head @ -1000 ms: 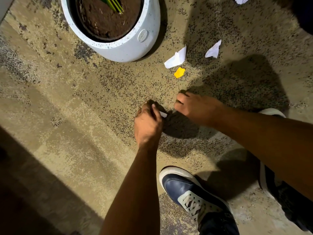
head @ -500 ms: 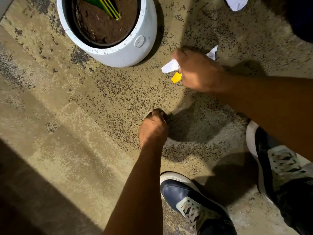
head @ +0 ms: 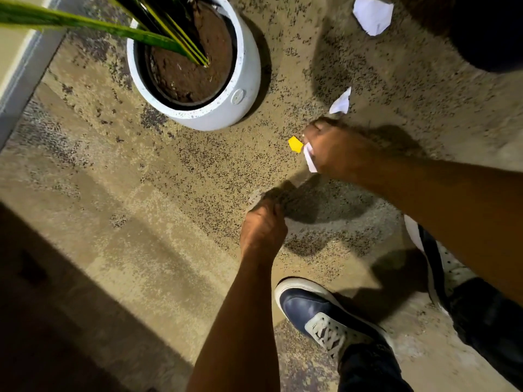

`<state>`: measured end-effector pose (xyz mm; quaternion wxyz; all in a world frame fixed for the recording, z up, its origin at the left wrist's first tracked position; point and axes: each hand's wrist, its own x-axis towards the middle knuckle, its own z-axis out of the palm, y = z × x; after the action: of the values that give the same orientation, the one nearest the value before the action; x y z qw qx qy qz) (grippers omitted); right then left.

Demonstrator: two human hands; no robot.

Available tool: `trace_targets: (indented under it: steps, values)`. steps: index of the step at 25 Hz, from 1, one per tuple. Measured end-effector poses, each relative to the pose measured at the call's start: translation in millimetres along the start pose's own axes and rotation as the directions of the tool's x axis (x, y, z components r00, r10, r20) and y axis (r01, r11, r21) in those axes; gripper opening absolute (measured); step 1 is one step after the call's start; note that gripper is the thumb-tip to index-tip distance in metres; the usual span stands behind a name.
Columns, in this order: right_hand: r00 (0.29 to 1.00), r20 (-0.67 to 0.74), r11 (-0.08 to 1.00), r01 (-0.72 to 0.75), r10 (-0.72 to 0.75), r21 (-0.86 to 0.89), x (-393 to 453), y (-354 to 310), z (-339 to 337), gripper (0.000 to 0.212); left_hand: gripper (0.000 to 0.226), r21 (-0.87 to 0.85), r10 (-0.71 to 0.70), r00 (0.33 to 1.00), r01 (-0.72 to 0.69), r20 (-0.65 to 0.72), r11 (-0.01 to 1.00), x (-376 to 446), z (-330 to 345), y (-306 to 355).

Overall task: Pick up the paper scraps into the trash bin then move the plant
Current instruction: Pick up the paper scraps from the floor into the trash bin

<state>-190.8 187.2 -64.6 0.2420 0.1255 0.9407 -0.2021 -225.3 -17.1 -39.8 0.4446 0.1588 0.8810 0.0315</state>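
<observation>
My right hand point(head: 336, 149) is closed around a white paper scrap point(head: 310, 159) just above the carpet, right of a small yellow scrap point(head: 295, 143) lying on the floor. Another white scrap point(head: 341, 103) lies just beyond that hand, and a larger white one point(head: 372, 15) sits at the top right. My left hand point(head: 263, 227) is a closed fist low over the carpet; a scrap it took earlier is hidden inside it. The plant point(head: 169, 32), with long green leaves, stands in a white speckled pot point(head: 243, 89) at the upper left of the scraps.
My two shoes point(head: 319, 315) point(head: 433, 256) stand on the speckled tan carpet at the lower right. A dark object point(head: 492, 29) fills the top right corner. A grey wall base point(head: 25, 77) runs along the left edge.
My right hand has closed on the white scrap beside the yellow one and lifted it. The view has shifted, bringing more of the plant into sight. My left fist has stayed put.
</observation>
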Motion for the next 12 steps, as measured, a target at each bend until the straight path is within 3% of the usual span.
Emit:
trace_targets:
  steps: [3,6,9,12]
  values:
    - [0.988,-0.007,0.969,-0.152,0.156,0.195,-39.7,-3.7,-32.9,0.026,0.037,-0.037,0.036,0.998,-0.038,-0.059,0.999,-21.9,-18.5,25.6]
    - [0.979,0.095,0.940,-0.200,0.180,0.275,-75.4,-0.4,-65.2,0.032,0.031,-0.094,0.053,0.995,-0.061,-0.087,0.994,-36.1,-46.7,64.3]
    - [0.976,0.074,0.909,-0.218,0.205,0.355,-117.4,6.7,-103.4,0.033,0.031,-0.057,0.127,0.983,-0.135,-0.134,0.989,-68.5,-81.6,116.6]
    - [0.959,0.002,0.895,-0.266,0.284,0.359,-149.1,12.2,-140.3,0.029,0.035,0.002,0.301,0.900,-0.316,-0.316,0.949,-86.9,-106.5,161.7]
